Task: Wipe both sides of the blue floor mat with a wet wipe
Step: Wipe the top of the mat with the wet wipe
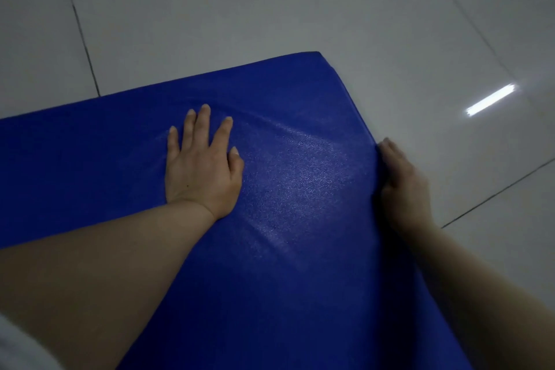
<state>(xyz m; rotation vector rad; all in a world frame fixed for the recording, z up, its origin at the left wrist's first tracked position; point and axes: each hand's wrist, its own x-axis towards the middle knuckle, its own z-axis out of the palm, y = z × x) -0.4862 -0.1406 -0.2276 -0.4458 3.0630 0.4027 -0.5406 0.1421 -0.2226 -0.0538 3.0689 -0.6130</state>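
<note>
Blue vinyl: the blue floor mat (300, 189) lies flat on the pale tiled floor (270, 3), its far right corner in view, and it fills the lower middle of our view with a grained, faintly glossy skin.
Left hand: our left hand (202, 164) rests palm down on the mat's top face, fingers straight and a little spread, thumb out to the side; the cover dimples slightly around it.
Right hand: our right hand (404, 183) sits at the mat's right edge, fingers together and curving down over the side. We cannot tell whether the fingertips reach underneath.
Wet wipe: we see none, neither in our hands nor on the mat or the floor around it.
Step in hand: we judge this to be a steadying or a readying to lift and turn the mat, not a wiping stroke.
Risk, grip: the glossy cover may slide out of the right hand if we lift from one edge only.
Risk, floor: shiny tiles, with a lamp's reflection (491, 103) on them, could let the mat skid away under the left palm's push.
Risk, task: turning it without a wipe to hand leaves a side uncleaned.
</note>
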